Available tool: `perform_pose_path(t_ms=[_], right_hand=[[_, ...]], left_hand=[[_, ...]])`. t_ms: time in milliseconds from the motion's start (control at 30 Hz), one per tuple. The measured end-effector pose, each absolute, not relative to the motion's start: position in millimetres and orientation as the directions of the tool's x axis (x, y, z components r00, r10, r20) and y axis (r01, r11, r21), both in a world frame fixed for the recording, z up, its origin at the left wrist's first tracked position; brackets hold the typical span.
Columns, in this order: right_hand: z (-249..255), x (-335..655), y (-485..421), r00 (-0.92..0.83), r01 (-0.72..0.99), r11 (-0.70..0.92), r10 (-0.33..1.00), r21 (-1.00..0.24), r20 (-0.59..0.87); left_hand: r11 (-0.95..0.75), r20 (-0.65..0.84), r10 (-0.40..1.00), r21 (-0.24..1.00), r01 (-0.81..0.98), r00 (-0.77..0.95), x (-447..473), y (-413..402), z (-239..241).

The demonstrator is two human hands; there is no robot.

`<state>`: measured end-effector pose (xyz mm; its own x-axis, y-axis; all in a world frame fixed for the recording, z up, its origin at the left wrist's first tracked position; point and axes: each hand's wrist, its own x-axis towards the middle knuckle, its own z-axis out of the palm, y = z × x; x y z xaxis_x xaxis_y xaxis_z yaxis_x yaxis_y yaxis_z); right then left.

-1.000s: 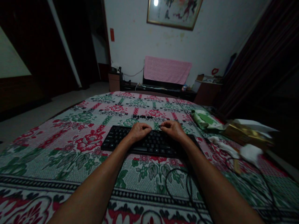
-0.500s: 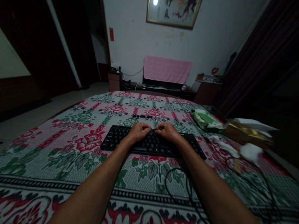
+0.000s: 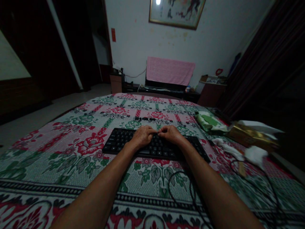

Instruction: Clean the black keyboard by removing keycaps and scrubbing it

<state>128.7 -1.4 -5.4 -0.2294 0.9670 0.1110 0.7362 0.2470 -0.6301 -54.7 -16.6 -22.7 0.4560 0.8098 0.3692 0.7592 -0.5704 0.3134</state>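
A floral bedspread (image 3: 71,149) in red, green and white is filling most of the view, with a white wall standing beyond it. On that wall a gold-framed picture (image 3: 176,12) is hanging, and below it a pink cloth (image 3: 169,70) is draping over a dark, low piece of furniture.

A black keyboard (image 3: 116,143) is lying flat on the bedspread near its middle, straight ahead of the person. Off to the right a gold packet (image 3: 250,135) and a green-and-white packet (image 3: 209,122) are lying near the edge, well apart from the keyboard.

Both forearms are reaching forward. The left hand (image 3: 143,136) and the right hand (image 3: 171,135) are resting on the keyboard's upper middle, palms down, fingers curled onto the keys and the two hands almost touching each other. Whether either is pinching a key cannot be told, as the fingertips are hidden.

A black cable (image 3: 176,187) is looping on the bedspread just nearer than the keyboard. A short row of small dark pieces (image 3: 145,119) is sitting just beyond the keyboard's far edge.
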Motion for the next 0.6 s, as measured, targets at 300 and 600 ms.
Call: perform_pose_path(t_ms=[300,600], right_hand=[[-6.4,129.8,2.5,-0.267,0.727,0.279,0.957,-0.627,0.116],[-1.4,130.8,-2.3,-0.322,0.751,0.343,0.936,-0.564,0.141]], left_hand=[[-0.591,0.339,0.797,0.268,0.761,0.5,-54.5,-16.9,-20.4],[-0.577,0.329,0.812,0.319,0.752,0.483,-54.8,-16.4,-21.2]])
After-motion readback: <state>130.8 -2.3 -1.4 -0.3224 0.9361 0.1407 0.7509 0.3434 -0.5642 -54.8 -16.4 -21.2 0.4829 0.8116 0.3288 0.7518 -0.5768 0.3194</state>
